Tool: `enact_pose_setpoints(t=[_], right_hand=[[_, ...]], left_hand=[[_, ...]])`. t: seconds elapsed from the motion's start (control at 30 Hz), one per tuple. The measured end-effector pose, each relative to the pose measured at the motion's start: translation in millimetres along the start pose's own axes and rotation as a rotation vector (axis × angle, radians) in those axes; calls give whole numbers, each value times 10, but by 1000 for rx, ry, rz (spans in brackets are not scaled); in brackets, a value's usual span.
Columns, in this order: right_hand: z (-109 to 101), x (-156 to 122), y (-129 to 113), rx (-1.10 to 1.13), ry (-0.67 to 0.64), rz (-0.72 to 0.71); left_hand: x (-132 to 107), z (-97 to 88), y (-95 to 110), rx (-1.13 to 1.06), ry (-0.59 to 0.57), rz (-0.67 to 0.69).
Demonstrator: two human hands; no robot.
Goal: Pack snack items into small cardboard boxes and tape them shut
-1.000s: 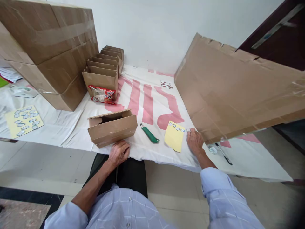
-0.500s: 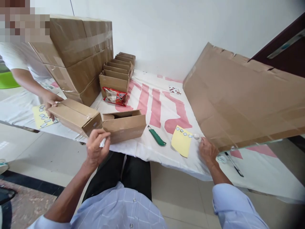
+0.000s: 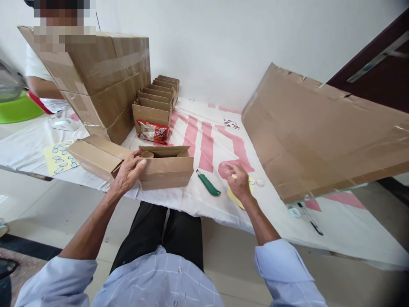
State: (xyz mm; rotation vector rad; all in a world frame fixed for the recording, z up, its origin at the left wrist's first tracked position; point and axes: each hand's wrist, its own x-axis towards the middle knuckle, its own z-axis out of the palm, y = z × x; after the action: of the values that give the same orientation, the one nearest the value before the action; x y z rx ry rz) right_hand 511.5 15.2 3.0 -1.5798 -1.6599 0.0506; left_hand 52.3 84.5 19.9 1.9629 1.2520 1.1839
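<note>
At the table's front edge, my left hand (image 3: 130,169) grips the left end of a small open cardboard box (image 3: 166,172), thumb on the near side. The box stands upright with its top flaps raised. My right hand (image 3: 237,181) is in the air over a yellow sticky note (image 3: 234,199), partly covering it; its fingers are smeared by motion. Between the box and that hand lies a green utility knife (image 3: 208,183). A closed cardboard box (image 3: 97,155) lies just left of my left hand. Behind the open box, a red snack packet (image 3: 152,131) leans on a row of open boxes (image 3: 151,111).
Large taped cartons (image 3: 111,76) stand at the back left, with a co-worker (image 3: 41,81) behind them. A big cardboard sheet (image 3: 322,136) slants along the right side. Another yellow note (image 3: 57,157), a pen (image 3: 310,219) and a small white round object (image 3: 260,182) lie on the cloth.
My left hand has moved from the near corner onto the open box's left end; the white scrap no longer shows. My right hand has moved left over the note. The co-worker's hand has left the closed box.
</note>
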Motion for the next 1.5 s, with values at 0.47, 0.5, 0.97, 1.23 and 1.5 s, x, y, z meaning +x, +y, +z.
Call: enact_pose_setpoints(t=[0.47, 0.5, 0.97, 1.23, 1.5], right_hand=[[460, -61, -1083, 213, -252, -358], [421, -108, -1101, 198, -237, -416], [449, -687, -1239, -42, 92, -670], [475, -763, -1251, 20, 50, -545], [148, -422, -1364, 318, -462, -427]], left_hand=[[207, -385, 377, -12, -394, 31], [247, -394, 398, -9, -415, 22], [117, 23, 270, 362, -251, 212], [59, -136, 197, 131, -62, 236], [-66, -204, 248, 244, -155, 174]])
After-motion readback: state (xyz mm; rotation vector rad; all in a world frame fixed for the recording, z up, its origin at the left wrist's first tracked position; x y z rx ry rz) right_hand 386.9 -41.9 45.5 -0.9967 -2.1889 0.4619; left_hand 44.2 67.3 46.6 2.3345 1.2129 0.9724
